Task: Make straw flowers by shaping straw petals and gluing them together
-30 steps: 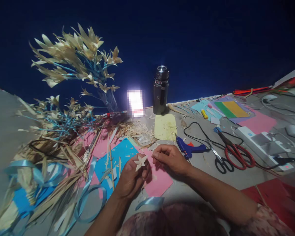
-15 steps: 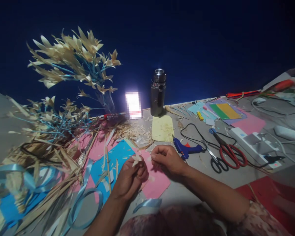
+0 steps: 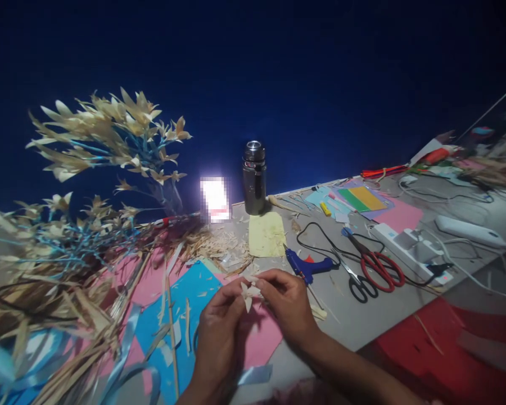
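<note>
Between the fingertips of both hands is a small pale flower with pointed petals (image 3: pixel 248 295), apparently made of dried husk. My left hand (image 3: pixel 221 332) pinches it from the left, fingers curled. From the right, the thumb and forefinger of my right hand (image 3: pixel 289 304) close on its upper petals. Beneath the hands lies a pink sheet (image 3: pixel 263 337), with a blue sheet (image 3: pixel 189 287) to its left. A blue glue gun (image 3: pixel 310 267) rests just beyond my right hand, near a yellow pad (image 3: pixel 267 235).
Right of the glue gun lie black-handled scissors (image 3: pixel 362 287), red-handled scissors (image 3: pixel 383 270) and a power strip (image 3: pixel 413 253) with cables. A dark flask (image 3: pixel 254 180) stands at the back. Finished husk flowers on blue stems (image 3: pixel 109 140) rise at left, above dried husk strips (image 3: pixel 88 349) and blue ribbon (image 3: pixel 126 343).
My right hand has come left to meet my left hand, and its fingers now grip the flower too. The camera view has shifted, so the table's things appear further left and lower.
</note>
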### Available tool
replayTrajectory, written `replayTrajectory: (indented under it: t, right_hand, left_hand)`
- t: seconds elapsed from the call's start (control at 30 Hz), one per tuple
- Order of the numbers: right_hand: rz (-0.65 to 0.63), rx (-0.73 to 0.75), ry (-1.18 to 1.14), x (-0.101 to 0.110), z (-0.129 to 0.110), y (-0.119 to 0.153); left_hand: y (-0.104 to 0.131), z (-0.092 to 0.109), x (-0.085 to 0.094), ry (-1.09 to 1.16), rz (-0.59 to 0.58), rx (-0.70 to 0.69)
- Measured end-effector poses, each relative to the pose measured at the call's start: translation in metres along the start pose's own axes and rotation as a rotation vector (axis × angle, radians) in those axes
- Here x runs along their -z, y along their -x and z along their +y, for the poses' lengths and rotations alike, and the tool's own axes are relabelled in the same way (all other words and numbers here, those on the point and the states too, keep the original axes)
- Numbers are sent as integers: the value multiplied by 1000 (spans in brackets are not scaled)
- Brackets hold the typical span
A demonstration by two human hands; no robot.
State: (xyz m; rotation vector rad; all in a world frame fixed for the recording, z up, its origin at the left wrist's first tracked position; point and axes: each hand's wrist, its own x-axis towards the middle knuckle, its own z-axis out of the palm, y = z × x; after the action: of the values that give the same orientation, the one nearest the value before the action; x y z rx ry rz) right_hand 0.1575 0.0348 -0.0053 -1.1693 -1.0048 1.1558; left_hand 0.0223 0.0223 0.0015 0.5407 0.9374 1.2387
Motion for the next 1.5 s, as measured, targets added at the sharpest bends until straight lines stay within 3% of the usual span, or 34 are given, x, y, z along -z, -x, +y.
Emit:
replayTrajectory:
  t: [0.13, 0.3, 0.47, 0.6, 0.73, 0.83, 0.93, 1.07, 1.2, 1.27, 1.4, 1.5]
  right_hand:
    - [8, 0, 69, -2, 1, 8]
    - [-122, 83, 230, 6, -5, 13]
    - [-160, -42, 148, 8, 0, 14]
    - [-253, -106, 168, 8, 2, 16]
    - [-303, -146, 194, 22, -7, 10]
    - [-274, -132, 80, 35, -13, -2]
    - [-339, -170, 19, 41, -10, -9]
    - [-303, -239, -48, 35, 2, -8]
    - [-324, -244, -84, 36, 5, -10]
    - [-311, -148, 123, 50, 2, -16]
    - [-133, 259, 991, 100, 0, -33]
    - [-234, 329, 1377, 130, 7, -41]
  left_hand:
    - [-1, -3, 0, -132, 38, -140]
    - [-2, -4, 10, -221, 4, -186]
    - [-2, -1, 8, -291, -47, -262]
    - [-2, -1, 10, -494, -73, -359]
    - [-1, 2, 14, -642, -120, -404]
    - [-2, 4, 13, -786, -188, -458]
    - [-3, 5, 10, -859, -267, -505]
    - [-4, 4, 8, -829, -286, -466]
    - [-8, 4, 9, -679, -157, -281]
    - [-11, 5, 10, -603, -88, -204]
    - [-18, 9, 12, -563, -15, -197]
    - [-23, 12, 14, -648, -42, -338]
